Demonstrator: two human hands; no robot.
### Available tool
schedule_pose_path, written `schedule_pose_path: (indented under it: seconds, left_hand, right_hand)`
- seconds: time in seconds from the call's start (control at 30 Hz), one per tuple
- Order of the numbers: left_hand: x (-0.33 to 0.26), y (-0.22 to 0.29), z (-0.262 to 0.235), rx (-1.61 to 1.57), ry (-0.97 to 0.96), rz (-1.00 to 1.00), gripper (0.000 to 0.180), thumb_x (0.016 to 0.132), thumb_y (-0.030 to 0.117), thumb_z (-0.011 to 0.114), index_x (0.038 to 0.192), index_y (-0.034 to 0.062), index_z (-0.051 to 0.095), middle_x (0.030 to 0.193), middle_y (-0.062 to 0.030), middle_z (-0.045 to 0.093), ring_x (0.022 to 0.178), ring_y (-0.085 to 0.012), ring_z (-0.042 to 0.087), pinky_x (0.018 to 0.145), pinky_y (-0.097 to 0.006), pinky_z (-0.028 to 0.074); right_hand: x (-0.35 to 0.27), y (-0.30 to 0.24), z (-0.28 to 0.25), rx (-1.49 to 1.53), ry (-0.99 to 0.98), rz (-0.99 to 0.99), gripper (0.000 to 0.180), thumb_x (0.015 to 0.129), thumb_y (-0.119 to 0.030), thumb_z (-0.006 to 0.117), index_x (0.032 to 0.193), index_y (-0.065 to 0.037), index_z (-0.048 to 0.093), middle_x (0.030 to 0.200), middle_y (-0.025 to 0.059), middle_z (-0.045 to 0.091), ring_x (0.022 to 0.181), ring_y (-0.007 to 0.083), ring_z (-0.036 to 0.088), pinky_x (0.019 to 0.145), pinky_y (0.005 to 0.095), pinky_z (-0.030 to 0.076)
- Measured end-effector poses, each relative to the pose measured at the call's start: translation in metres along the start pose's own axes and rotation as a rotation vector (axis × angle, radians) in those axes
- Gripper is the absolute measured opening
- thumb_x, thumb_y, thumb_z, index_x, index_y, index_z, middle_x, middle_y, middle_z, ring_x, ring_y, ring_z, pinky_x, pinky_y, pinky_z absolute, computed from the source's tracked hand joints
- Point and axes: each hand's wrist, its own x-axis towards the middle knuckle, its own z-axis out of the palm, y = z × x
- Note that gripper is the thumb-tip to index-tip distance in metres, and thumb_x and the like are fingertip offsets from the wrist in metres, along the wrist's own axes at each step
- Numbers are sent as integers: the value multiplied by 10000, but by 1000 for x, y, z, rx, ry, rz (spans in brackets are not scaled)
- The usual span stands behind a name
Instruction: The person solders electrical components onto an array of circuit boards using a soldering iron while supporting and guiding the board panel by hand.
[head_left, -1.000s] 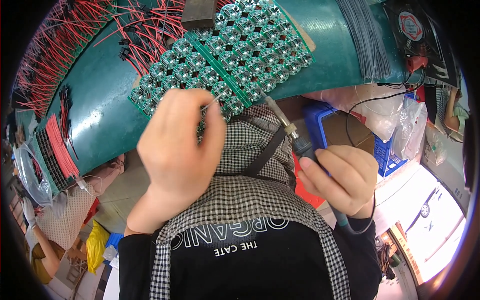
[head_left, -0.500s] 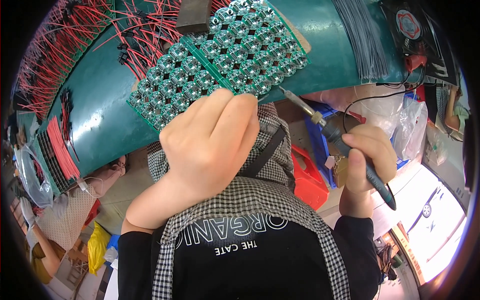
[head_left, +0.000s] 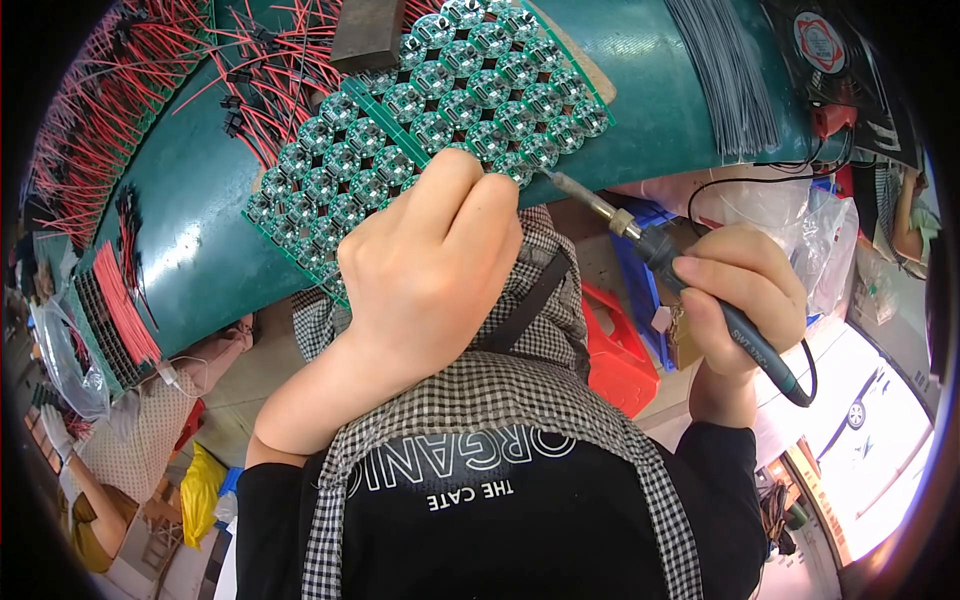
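Note:
My right hand (head_left: 748,290) grips a soldering iron (head_left: 655,248) by its dark handle. The iron's metal tip points left and reaches the near right edge of a green circuit board panel (head_left: 460,75); whether it touches a board I cannot tell. Many small round boards with components make up the panel, which lies on the table. My left hand (head_left: 430,255) is closed over the panel's near edge, back of the hand up. Its fingertips are turned under, and whatever they hold is hidden.
A dark block (head_left: 367,36) rests at the panel's far edge. Red and black wires (head_left: 270,75) lie left of it, with red wire strips (head_left: 125,300) farther left. Grey wires (head_left: 725,80) lie on the green table (head_left: 640,70) at right. A red stool (head_left: 615,350) stands below.
The circuit board panel has shifted slightly left. The soldering iron's tip has moved a little left and away from me, toward the panel's edge. My left hand has turned slightly, still closed.

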Motion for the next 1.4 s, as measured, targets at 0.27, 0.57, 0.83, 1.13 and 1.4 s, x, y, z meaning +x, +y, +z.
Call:
schedule_pose_path:
  seconds: [0.27,0.57,0.83,1.13,1.4]
  left_hand:
    - [0,2,1,19,-39,-13,171,669,39,666,762,104,539,722,-18,448,472,-141,496,405,-287,378]
    - [5,8,-2,62,-125,-44,181,690,28,650,771,77,496,745,-44,450,488,-158,508,422,-294,413]
    - [-2,3,-4,27,-89,-17,182,684,22,649,760,81,495,739,-44,456,524,-171,513,445,-304,413]
    - [0,9,-5,86,-127,-40,189,680,28,648,755,95,488,722,-37,440,520,-153,516,439,-291,409]
    - [-3,5,-4,38,-85,-32,187,688,19,642,754,92,482,697,-40,415,507,-155,509,421,-299,404]
  right_hand:
    - [2,4,1,27,-21,-54,234,660,-14,772,883,7,703,766,98,624,593,187,587,490,263,446]
    - [1,4,2,30,-49,-82,235,651,-26,777,871,15,705,758,101,618,597,192,595,490,264,446]
    - [-5,7,6,68,10,-133,229,645,-26,757,862,22,702,732,106,630,555,200,593,473,275,452]
    - [-2,0,10,-27,-43,-181,256,630,-45,785,865,11,702,736,88,621,571,200,606,477,279,477]
    - [-8,-20,21,-326,-99,-340,239,630,-59,784,840,5,690,727,66,594,582,196,603,464,266,485]
